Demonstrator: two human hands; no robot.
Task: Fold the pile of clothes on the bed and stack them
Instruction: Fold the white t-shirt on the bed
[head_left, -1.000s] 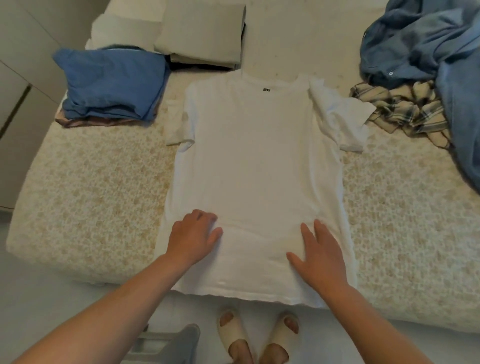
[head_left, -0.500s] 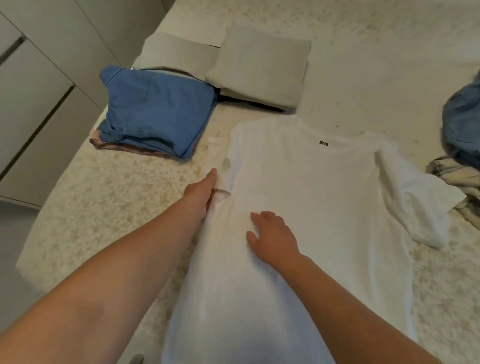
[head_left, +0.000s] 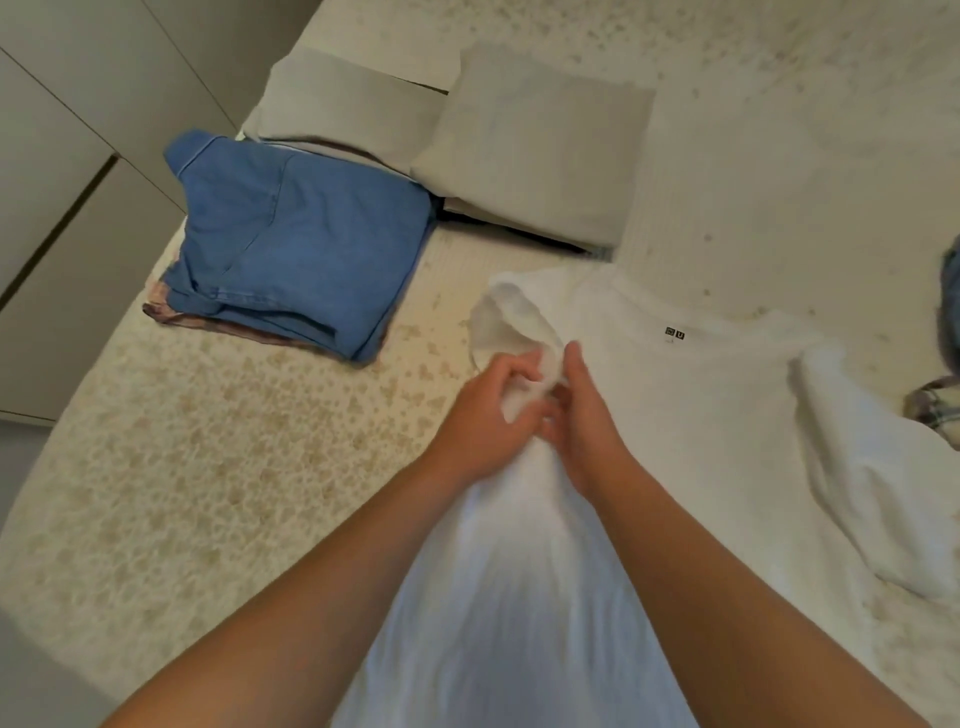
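Fingers (head_left: 524, 364) of the left hand (head_left: 483, 421) and of the right hand (head_left: 587, 415) are curled and pinch the left sleeve (head_left: 511, 317) of the white T-shirt (head_left: 701, 415), which lies flat on the bed (head_left: 208, 467), collar to the far side. The sleeve is bunched and partly lifted. To do this step well, I think both hands should pull the sleeve out flat first, then lay it inward over the body in a straight line from the shoulder, without dragging the whole shirt to the left. The right sleeve (head_left: 857, 493) is also rumpled and needs the same care. Folded blue denim (head_left: 296, 244) and a folded beige garment (head_left: 535, 150) lie to the far left, where the stack seems to be.
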